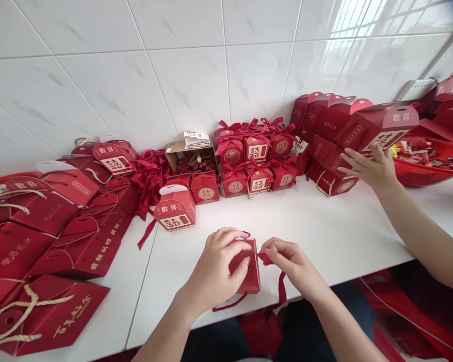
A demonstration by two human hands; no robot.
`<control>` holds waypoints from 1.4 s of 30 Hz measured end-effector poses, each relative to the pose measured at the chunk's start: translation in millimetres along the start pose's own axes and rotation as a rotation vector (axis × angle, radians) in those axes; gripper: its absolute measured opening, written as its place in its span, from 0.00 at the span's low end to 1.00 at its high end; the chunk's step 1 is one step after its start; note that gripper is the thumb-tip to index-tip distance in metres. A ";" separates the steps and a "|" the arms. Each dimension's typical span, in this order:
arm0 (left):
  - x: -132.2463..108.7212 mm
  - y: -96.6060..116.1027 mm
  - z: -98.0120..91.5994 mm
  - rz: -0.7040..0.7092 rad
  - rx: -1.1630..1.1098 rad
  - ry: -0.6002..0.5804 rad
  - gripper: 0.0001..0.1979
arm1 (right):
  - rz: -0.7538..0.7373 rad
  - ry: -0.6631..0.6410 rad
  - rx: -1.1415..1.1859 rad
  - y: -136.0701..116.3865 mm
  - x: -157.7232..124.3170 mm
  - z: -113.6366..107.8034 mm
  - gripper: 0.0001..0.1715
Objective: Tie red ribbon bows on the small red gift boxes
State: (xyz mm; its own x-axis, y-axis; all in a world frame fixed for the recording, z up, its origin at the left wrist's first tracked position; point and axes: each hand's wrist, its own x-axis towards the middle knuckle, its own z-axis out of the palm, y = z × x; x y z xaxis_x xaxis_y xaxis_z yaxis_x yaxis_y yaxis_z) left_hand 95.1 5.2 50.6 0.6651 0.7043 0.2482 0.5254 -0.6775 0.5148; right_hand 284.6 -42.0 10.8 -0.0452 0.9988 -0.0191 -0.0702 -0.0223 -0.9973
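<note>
A small red gift box (252, 275) lies on the white table in front of me, with a dark red cord handle (232, 303) looping out on its near side. My left hand (221, 266) is over the box, fingers and thumb curved on it and holding it in place. Just right of the box, my right hand (291, 261) pinches a red ribbon (282, 289) between thumb and fingers. One end of the ribbon hangs down toward the table's front edge. My left hand hides much of the box's top and left side.
Ribbon-tied boxes (256, 151) stand stacked by the tiled wall. A red box (175, 208) and a ribbon heap (151, 173) are nearer left. Larger boxes (94, 241) crowd the left. At right, another person's hand (375, 168) touches stacked boxes (324, 120) beside a red basin (430, 168).
</note>
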 end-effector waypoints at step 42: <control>3.7 -1.7 9.0 -0.067 -0.157 0.050 0.07 | -0.132 -0.054 -0.215 -6.1 -2.1 7.6 0.19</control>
State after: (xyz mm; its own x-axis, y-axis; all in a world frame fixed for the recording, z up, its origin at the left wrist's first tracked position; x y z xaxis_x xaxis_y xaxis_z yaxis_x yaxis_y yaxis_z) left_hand 101.5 7.1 43.3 0.6017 0.7593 0.2478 0.4757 -0.5899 0.6525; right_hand 277.5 -44.3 17.4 -0.1030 0.9885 0.1107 0.1346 0.1241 -0.9831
